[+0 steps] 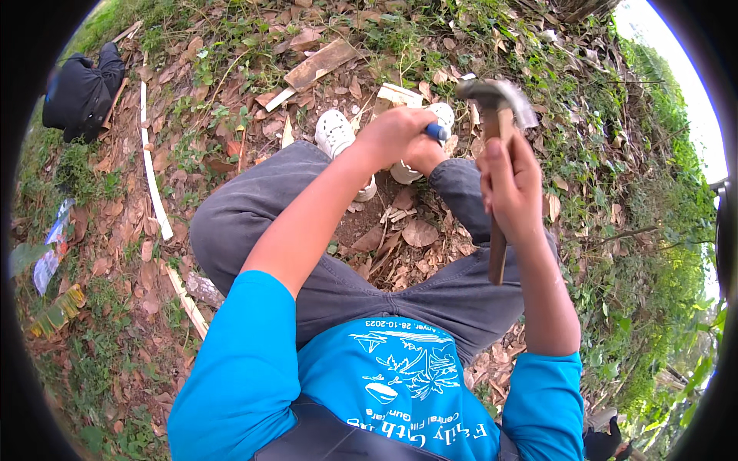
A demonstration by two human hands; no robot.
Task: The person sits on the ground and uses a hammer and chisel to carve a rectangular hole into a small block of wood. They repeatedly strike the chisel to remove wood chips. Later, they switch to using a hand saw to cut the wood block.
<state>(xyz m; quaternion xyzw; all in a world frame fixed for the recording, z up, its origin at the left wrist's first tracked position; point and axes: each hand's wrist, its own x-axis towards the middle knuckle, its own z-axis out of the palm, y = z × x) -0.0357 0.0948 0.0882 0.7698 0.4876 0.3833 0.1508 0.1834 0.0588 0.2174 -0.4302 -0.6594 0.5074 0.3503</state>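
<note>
Right hand [513, 184] grips hammer [492, 94], clear of blue handle [437, 131] in left fist [401, 137]. Wood [400, 95] between shoes [335, 132]; chips [398, 215] nearer suggest some cutting done, remainder can't be judged.

Blue on handle end [437, 131] at 1 o'clock, brown plus grey on hammer [503, 121] at 2, white-printed turquoise on shirt [361, 369] at 6, grey on trousers [246, 207] at 9.

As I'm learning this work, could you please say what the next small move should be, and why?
Probably tap the blue handle lightly with the hammer: the left hand grips it, its end exposed, and the right hand holds the hammer clear of it.
</note>
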